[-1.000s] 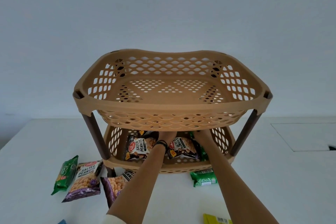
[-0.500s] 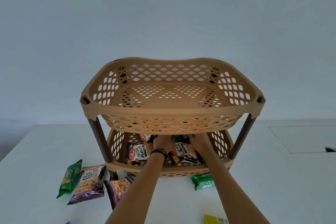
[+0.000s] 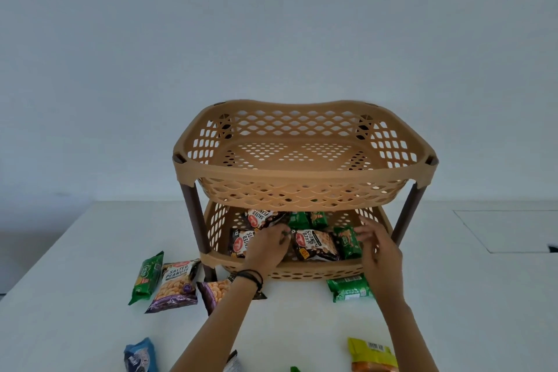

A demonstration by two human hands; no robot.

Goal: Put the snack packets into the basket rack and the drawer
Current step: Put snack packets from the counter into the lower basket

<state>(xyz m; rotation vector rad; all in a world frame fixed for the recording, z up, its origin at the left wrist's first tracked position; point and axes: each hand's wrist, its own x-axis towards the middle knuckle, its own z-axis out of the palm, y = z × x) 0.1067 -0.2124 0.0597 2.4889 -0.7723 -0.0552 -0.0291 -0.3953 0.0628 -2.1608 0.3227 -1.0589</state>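
Left hand (image 3: pixel 265 246) reached over the front rim of the lower basket (image 3: pixel 305 269) of the tan basket rack (image 3: pixel 302 174), its fingers bent down onto the packets there, with the tips at the top corner of a black salted peanuts packet (image 3: pixel 317 246); whether they pinched that corner could not be told. A dark wristband (image 3: pixel 250 276) circled that wrist. The right hand (image 3: pixel 377 246), somewhat blurred, hung loose with its fingers spread, holding nothing, just beside a green packet (image 3: pixel 347 243) standing at the right end of the same basket. The rack had two perforated plastic tiers joined by dark brown posts (image 3: pixel 193 220), and no packets showed in the upper tier. A second black peanuts packet (image 3: pixel 238 244) lay partly under the left hand. A third (image 3: pixel 259 217) lay behind it with its print upside down, next to two small green packets (image 3: pixel 305 219) at the back. On the white counter (image 3: pixel 90 251), left of the rack, lay a green packet (image 3: pixel 146 278), touching a purple salted peanuts packet (image 3: pixel 178 284). Another purple packet (image 3: pixel 216 291) was partly hidden by the left forearm. A green packet with white print (image 3: pixel 350 288) lay just in front of the lower basket, under the right wrist. At the near edge were a blue packet (image 3: pixel 139 356) and a yellow-green packet bearing a barcode (image 3: pixel 373 355).
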